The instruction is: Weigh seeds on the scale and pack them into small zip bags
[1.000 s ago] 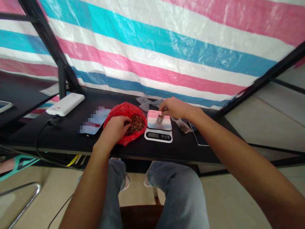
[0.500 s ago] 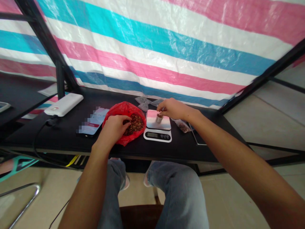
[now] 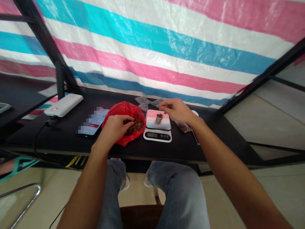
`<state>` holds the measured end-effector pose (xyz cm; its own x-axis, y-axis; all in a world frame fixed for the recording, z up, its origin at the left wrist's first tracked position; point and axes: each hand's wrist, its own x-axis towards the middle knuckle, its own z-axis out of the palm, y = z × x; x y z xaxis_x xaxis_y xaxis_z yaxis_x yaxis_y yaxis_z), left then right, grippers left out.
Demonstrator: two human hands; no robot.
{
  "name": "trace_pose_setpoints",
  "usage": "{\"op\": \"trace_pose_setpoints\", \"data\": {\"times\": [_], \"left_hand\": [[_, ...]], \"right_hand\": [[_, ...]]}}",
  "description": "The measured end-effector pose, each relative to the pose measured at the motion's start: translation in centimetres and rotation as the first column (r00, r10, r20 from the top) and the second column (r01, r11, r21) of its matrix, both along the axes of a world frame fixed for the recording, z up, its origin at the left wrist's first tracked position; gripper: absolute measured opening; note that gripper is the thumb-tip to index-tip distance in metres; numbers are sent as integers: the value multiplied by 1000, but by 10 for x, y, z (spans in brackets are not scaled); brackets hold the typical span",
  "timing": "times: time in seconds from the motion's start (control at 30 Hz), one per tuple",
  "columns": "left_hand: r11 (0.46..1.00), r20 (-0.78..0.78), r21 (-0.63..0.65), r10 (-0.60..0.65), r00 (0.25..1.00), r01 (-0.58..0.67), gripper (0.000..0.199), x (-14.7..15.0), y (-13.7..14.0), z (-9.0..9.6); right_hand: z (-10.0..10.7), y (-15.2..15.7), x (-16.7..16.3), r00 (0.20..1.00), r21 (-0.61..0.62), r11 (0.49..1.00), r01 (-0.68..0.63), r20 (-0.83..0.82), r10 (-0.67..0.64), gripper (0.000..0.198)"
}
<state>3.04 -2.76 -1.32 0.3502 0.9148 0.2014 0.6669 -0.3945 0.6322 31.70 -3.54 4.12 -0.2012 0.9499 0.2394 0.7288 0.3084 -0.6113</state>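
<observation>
My left hand (image 3: 116, 127) reaches over the rim of a red plastic bag (image 3: 114, 110), thumb and fingertips drawn together at the small brown dried pieces (image 3: 137, 124) inside. What the fingertips pinch, if anything, is too small to make out. To the right of the bag lies a white digital kitchen scale (image 3: 157, 136); the digits on its display are blurred. A small metal cup (image 3: 159, 119) stands upright on the weighing plate, with brown pieces showing at its top. Above and just right of the cup hovers my right hand (image 3: 175, 109), fingers bent and slightly apart, touching neither.
Left of the bag is a phone (image 3: 91, 122), then a white power bank (image 3: 64, 105) with a black cable. Clear plastic bags (image 3: 143, 102) lie behind the scale. Under my right wrist is a small bag of brown pieces (image 3: 183, 126). Striped sheeting (image 3: 152, 63) hangs behind the black table (image 3: 133, 153).
My right hand has lifted off the cup and moved slightly up and right, leaving the cup on the scale. The left hand has shifted a little right within the red bag.
</observation>
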Motion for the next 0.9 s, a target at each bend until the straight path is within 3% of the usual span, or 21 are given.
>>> {"op": "trace_pose_setpoints", "data": {"times": [0.1, 0.23, 0.33, 0.47, 0.6, 0.77, 0.9], "left_hand": [[1000, 107, -23, -1, 994, 3, 26, 2, -1, 2], [999, 271, -34, 10, 962, -1, 30, 6, -4, 5], [997, 364, -75, 28, 931, -1, 30, 8, -7, 10], [975, 504, -214, 55, 862, 63, 39, 6, -12, 15], [968, 558, -244, 91, 825, 59, 45, 12, -14, 22], [973, 594, -121, -87, 800, 195, 36, 50, 2, 32], [948, 570, -75, -214, 794, 309, 27, 92, 20, 34]], "right_hand": [[-16, -16, -17, 966, 18, 996, 85, -247, -78, 25], [-39, -32, -44, 932, 17, 997, 71, -358, -60, 25], [-49, -35, -50, 877, 42, 990, 137, -469, -101, 27], [-53, -35, -37, 732, 96, 936, 339, -651, -198, 30], [-60, -38, -23, 680, 131, 870, 475, -682, -268, 35], [-76, -37, -12, 608, 100, 820, 564, -721, -331, 39], [-84, -35, -10, 558, 42, 835, 549, -762, -328, 38]]}}
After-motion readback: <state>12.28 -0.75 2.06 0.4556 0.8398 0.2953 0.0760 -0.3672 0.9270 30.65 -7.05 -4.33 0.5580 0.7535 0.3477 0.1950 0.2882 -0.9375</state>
